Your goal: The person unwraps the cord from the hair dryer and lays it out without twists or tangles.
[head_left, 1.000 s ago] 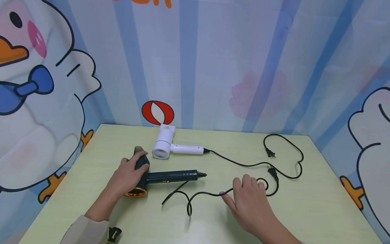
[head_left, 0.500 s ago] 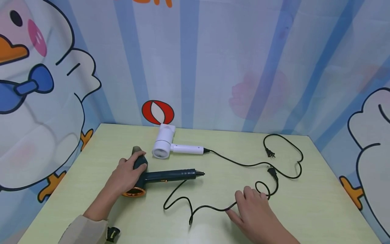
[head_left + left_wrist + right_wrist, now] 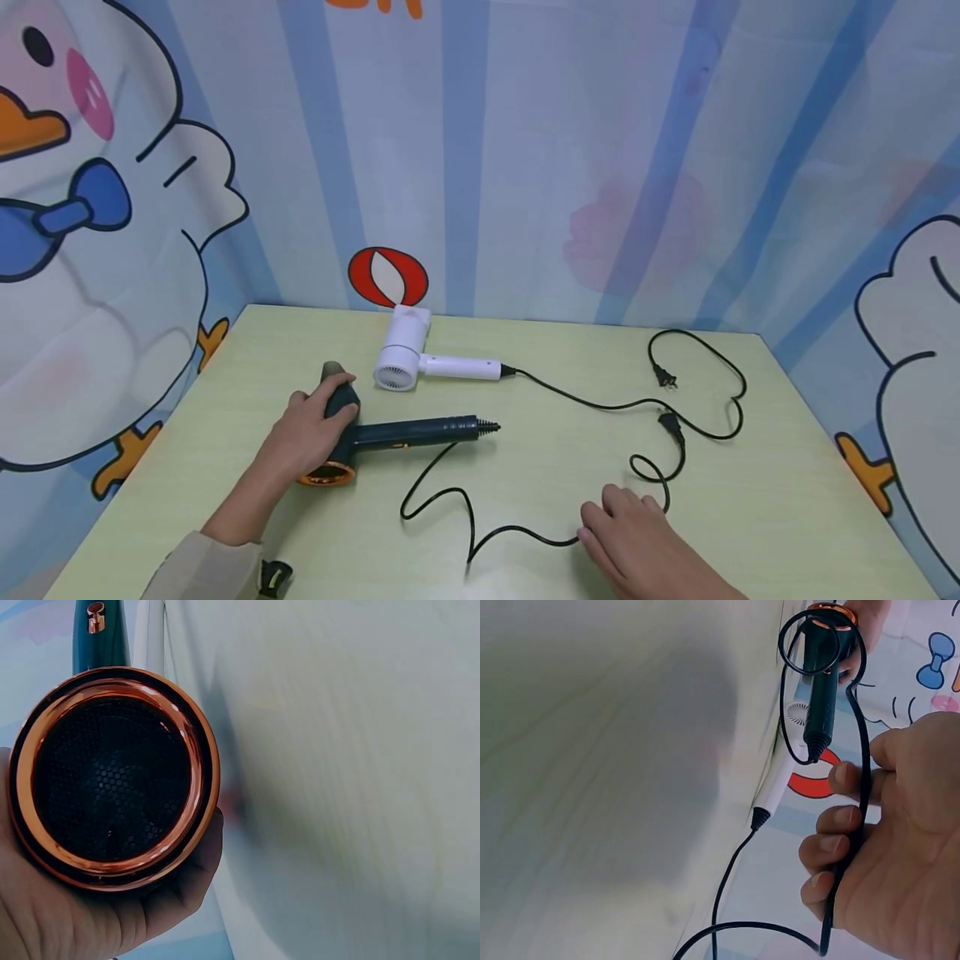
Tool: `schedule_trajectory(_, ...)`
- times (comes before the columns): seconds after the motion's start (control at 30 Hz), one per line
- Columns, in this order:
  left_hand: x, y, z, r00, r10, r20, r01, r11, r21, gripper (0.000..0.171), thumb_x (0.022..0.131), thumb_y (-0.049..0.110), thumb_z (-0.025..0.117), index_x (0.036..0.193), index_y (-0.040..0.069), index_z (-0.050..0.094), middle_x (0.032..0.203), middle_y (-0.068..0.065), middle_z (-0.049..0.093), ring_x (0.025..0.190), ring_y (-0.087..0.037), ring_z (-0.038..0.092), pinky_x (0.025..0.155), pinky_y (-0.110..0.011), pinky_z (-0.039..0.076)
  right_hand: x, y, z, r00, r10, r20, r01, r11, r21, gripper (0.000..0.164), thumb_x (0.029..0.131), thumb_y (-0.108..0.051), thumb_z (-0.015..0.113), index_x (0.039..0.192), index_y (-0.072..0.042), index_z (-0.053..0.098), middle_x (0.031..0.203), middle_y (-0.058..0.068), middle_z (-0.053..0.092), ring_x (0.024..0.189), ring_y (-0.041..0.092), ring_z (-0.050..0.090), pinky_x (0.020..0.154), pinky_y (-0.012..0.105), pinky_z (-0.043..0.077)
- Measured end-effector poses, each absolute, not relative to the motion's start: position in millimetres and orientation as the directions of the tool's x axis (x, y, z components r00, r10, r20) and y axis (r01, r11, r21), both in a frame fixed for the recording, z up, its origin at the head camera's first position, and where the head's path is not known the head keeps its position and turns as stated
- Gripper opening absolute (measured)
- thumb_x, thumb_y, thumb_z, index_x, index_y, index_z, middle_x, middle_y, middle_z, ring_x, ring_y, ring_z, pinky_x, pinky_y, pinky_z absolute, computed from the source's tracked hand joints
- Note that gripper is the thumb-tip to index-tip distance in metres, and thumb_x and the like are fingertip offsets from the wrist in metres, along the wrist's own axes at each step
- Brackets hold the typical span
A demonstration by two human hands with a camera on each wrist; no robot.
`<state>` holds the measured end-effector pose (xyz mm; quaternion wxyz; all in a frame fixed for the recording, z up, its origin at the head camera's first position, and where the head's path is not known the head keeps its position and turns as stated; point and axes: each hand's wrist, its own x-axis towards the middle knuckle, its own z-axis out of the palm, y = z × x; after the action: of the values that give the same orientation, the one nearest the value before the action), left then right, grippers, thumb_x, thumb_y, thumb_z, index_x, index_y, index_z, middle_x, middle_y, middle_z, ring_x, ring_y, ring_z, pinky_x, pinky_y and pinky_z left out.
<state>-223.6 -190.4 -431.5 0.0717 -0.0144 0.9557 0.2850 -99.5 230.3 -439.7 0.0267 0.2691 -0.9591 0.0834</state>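
A dark green hair dryer [image 3: 420,432] lies at the left of the table, its handle pointing right. My left hand [image 3: 303,429] grips its barrel. In the left wrist view the copper-ringed intake [image 3: 112,864] faces the camera, with fingers wrapped behind it. From the handle's end a black cord [image 3: 525,530] runs in loose bends to my right hand [image 3: 637,542]. In the right wrist view the cord [image 3: 865,757] passes across the palm, with fingers curled round it. Beyond this hand the cord makes a small loop and ends at a black plug [image 3: 670,422].
Behind the green one, a white hair dryer [image 3: 399,354] lies on the pale table [image 3: 555,333]. Its black cord [image 3: 592,406] curves across to the right and back to a two-pin plug [image 3: 664,377]. A striped cartoon backdrop [image 3: 517,150] stands behind the table's far edge.
My right hand has moved toward the near edge, drawing the cord along and straightening its bends. The green hair dryer and my left hand have shifted slightly left.
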Motion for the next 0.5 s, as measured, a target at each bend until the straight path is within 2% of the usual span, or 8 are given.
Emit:
schedule_trajectory(0.2, -224.5, -193.8, -432.3, -0.990, 0.015, -0.139, -0.064, 0.837, 0.543, 0.056, 0.105, 0.046, 0.043, 0.156, 0.026, 0.034, 0.138, -0.036, 0.038, 0.102, -0.045, 0.056, 0.071, -0.048, 0.049, -95.8, 238.1, -442.4, -0.788, -0.586, 0.188, -0.610, 0.785, -0.110, 0.031, 0.097, -0.017, 0.064, 0.080, -0.032, 0.044, 0.075, -0.019, 0.023, 0.063, -0.001, 0.019, 0.063, 0.020, 0.020)
schedule_trajectory(0.37, -225.1, -194.8, -433.3, -0.990, 0.019, -0.138, -0.059, 0.837, 0.544, 0.056, 0.105, 0.046, 0.043, 0.156, 0.027, 0.033, 0.139, -0.035, 0.037, 0.104, -0.045, 0.056, 0.072, -0.048, 0.049, -98.5, 239.8, -443.6, -0.713, -0.631, 0.307, -0.681, 0.726, -0.089, 0.025, 0.090, -0.009, 0.068, 0.088, -0.030, 0.053, 0.081, -0.020, 0.023, 0.069, -0.001, 0.019, 0.065, 0.018, 0.022)
schedule_trajectory(0.5, -225.2, -195.0, -433.2, -0.990, 0.017, -0.137, -0.061, 0.837, 0.544, 0.056, 0.105, 0.047, 0.043, 0.157, 0.026, 0.033, 0.139, -0.036, 0.037, 0.102, -0.046, 0.056, 0.071, -0.049, 0.049, -100.0, 240.6, -443.2, -0.640, -0.663, 0.389, -0.730, 0.683, -0.038, 0.030, 0.081, -0.001, 0.068, 0.094, -0.027, 0.061, 0.087, -0.016, 0.028, 0.076, 0.002, 0.021, 0.069, 0.019, 0.026)
